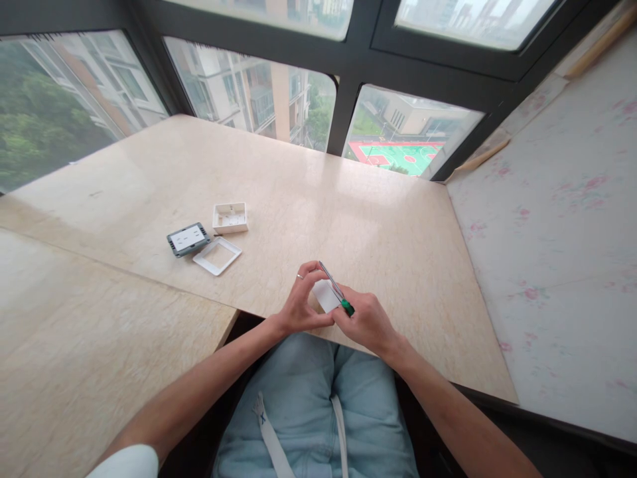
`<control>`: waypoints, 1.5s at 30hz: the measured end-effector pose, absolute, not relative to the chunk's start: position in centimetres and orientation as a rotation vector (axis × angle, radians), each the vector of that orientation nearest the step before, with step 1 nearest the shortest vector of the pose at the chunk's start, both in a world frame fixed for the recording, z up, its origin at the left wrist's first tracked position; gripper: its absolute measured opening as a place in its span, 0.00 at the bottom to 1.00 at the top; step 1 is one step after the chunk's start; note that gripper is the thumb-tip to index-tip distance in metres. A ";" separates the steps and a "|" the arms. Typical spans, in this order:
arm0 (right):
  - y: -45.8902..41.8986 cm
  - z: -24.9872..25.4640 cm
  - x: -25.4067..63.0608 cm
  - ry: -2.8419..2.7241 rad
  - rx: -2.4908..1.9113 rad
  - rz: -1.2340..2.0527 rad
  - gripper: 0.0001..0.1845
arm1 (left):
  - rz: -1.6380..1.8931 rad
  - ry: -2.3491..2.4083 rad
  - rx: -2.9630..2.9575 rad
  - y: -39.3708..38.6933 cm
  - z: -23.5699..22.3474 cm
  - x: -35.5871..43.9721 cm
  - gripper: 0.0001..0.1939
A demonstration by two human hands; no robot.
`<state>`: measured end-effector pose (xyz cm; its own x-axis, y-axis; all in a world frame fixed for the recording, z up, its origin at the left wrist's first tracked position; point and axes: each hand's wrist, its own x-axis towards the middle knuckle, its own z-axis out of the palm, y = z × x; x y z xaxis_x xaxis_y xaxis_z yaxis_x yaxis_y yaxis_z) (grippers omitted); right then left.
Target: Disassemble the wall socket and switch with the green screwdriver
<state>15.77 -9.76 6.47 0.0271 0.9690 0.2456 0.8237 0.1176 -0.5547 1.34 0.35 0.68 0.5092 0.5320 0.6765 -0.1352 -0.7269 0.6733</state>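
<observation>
My left hand (300, 302) is closed around a small white plastic piece (325, 295), held just above the near edge of the beige stone counter (348, 219); a ring shows on one finger. My right hand (365, 322) grips a screwdriver (336, 289) with a green handle, its metal shaft slanting up and to the left across the white piece. Both hands meet over my lap.
Farther left on the counter lie a grey-framed socket module (188, 239), a white square frame (217, 255) and a white open box (229, 218). Large windows stand behind the counter. A floral-patterned surface (562, 232) rises on the right.
</observation>
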 end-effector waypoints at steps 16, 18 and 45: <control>-9.0 6.1 18.6 -1.986 -1.581 0.347 0.22 | 1.109 0.404 2.151 1.9 0.0 2.0 0.44; -8.9 6.4 19.0 -1.981 -1.556 0.423 0.22 | 1.092 0.423 2.176 1.8 0.0 1.9 0.45; -7.1 9.3 17.4 -2.277 -1.715 0.498 0.03 | 0.830 1.045 2.010 -2.0 3.4 -0.2 0.40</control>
<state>17.45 -7.09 9.26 -0.2781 0.9605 -0.0081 0.8761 0.2502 -0.4122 -0.25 -1.99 3.43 0.4655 0.8592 0.2122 0.4010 -0.4185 0.8149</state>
